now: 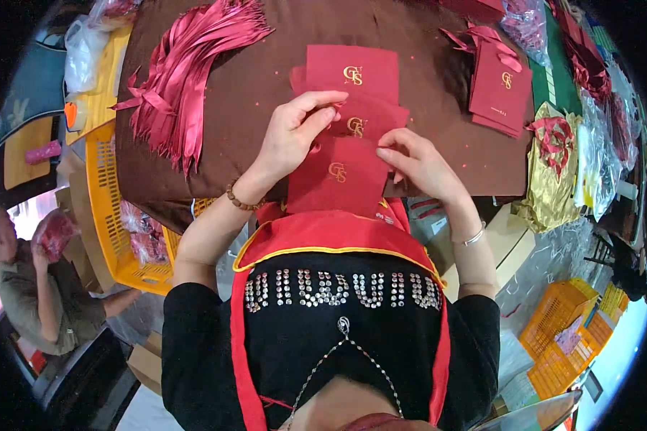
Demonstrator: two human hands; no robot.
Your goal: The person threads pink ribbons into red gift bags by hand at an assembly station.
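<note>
Three flat red paper gift bags with gold emblems lie overlapped in a column before me: a far bag (374, 61), a middle bag (381, 115) and a near bag (327, 194) at the table edge. My left hand (289, 136) is over their left side, thumb and forefinger pinched on a bit of red ribbon (315, 148). At the right edge of the near bag is my right hand (424, 167), its fingers drawn together. Whether it grips the bag's edge or a ribbon is hard to make out.
A thick bundle of red ribbons (187, 79) lies on the brown-covered table (244, 136) at left. Stacked red bags (502, 90) are at right, near gold wrapping (550, 176). Yellow crates (108, 208) stand at left and lower right; another person (47, 287) is at far left.
</note>
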